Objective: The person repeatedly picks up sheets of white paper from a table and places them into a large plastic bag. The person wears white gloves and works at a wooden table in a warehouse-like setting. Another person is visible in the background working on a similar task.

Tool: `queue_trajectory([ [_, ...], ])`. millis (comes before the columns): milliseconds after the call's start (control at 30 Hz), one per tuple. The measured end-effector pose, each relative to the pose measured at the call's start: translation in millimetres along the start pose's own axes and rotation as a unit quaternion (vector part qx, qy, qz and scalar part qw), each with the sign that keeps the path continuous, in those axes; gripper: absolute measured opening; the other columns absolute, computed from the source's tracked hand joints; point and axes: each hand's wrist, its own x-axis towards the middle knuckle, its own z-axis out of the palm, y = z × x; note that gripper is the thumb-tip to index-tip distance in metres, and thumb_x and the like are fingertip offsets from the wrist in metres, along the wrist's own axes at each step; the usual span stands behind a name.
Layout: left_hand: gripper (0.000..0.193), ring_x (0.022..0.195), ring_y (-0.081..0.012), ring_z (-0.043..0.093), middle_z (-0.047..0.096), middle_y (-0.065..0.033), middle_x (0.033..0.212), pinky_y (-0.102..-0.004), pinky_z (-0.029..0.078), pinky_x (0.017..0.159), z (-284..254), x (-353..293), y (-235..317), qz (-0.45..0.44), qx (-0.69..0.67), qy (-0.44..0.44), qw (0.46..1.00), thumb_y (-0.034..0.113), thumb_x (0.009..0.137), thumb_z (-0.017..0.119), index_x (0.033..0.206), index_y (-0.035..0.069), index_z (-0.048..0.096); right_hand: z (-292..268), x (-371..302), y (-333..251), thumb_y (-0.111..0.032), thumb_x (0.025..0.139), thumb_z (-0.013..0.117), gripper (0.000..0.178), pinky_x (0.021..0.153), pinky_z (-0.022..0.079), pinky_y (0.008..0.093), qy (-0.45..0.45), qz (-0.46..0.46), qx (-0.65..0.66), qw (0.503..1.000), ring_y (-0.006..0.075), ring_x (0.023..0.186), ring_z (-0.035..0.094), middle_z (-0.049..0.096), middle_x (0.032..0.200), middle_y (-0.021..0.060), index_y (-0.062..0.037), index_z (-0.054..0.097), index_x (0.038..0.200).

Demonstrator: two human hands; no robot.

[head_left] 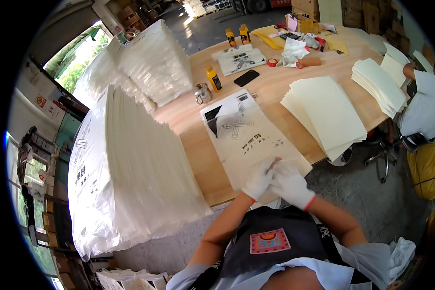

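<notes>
A long translucent white plastic bag (244,137) with black print lies on the table in front of me. A pale cream sheet (299,162) shows at its lower right edge. My left hand (258,183), in a white glove with a red cuff, is at the bag's near end. Its fingers close around a slim red and dark tool (274,165) whose exact kind I cannot make out. Right beside it, touching, is my right hand (292,187) in a matching glove. Its fingers are bent in over the near end; what they grip is hidden.
Tall stacks of printed plastic bags (135,159) stand on the left. Fanned cream sheets (326,116) lie on the right. Beyond the bag are a phone (247,78), a metal mug (202,93) and a yellow bottle (213,79). A co-worker (423,104) sits at the far right.
</notes>
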Motion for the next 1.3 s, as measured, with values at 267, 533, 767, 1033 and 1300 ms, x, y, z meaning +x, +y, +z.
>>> queue_trajectory([
  [267,0.028,0.09,-0.0312,0.06,0.063,-0.0099,0.097,-0.0405,0.047,0.075,7.1,-85.1,-45.5,0.213,0.309,0.033,0.926,0.006,0.07,0.062,0.097,0.012,0.063,4.3,-25.7,50.6,-0.018,0.075,0.057,0.022,0.059,0.048,0.0416,-0.215,0.257,-0.153,0.93,0.029,0.076,0.064,0.063,0.083,0.0139,-0.0086,0.057,0.095],
  [533,0.014,0.061,-0.0068,0.048,0.051,0.0019,0.067,-0.0231,0.039,0.055,-42.2,-155.5,-71.5,-0.195,-0.001,0.338,0.921,0.013,0.082,0.067,0.08,0.005,0.055,-45.4,-36.3,2.3,-0.018,0.076,0.054,0.012,0.045,0.048,0.0403,-0.398,0.09,-0.176,0.896,0.025,0.057,0.066,0.065,0.068,0.0107,-0.0074,0.06,0.078],
  [767,0.014,0.06,-0.0061,0.045,0.05,0.002,0.065,-0.0235,0.039,0.054,-26.2,-213.9,-36.9,-0.196,-0.036,0.157,0.967,0.004,0.078,0.065,0.076,0.006,0.051,-53.5,-84.7,-19.5,-0.032,0.086,0.039,0.034,0.06,0.053,0.0429,-0.516,0.196,-0.046,0.833,0.0349,0.069,0.067,0.068,0.084,0.0135,-0.0121,0.066,0.09],
  [1033,0.009,0.061,-0.0205,0.057,0.057,-0.0085,0.07,-0.0333,0.046,0.057,-45.3,-167.5,-83.6,-0.152,0.419,0.139,0.884,0.008,0.076,0.058,0.083,0.006,0.052,-40.5,-51.8,20.0,-0.02,0.075,0.055,0.018,0.045,0.048,0.0448,-0.411,0.062,-0.141,0.898,0.0295,0.058,0.066,0.065,0.064,0.012,-0.0087,0.068,0.072],
  [1300,0.029,0.069,-0.0199,0.061,0.062,-0.0072,0.077,-0.0349,0.049,0.064,-51.8,-223.6,-150.6,-0.352,-0.161,0.322,0.864,0.03,0.085,0.062,0.096,0.004,0.055,4.0,-120.8,74.8,-0.033,0.087,0.043,0.034,0.073,0.049,0.0408,-0.33,0.367,0.13,0.86,0.0344,0.085,0.064,0.066,0.081,0.016,-0.006,0.065,0.084],
])
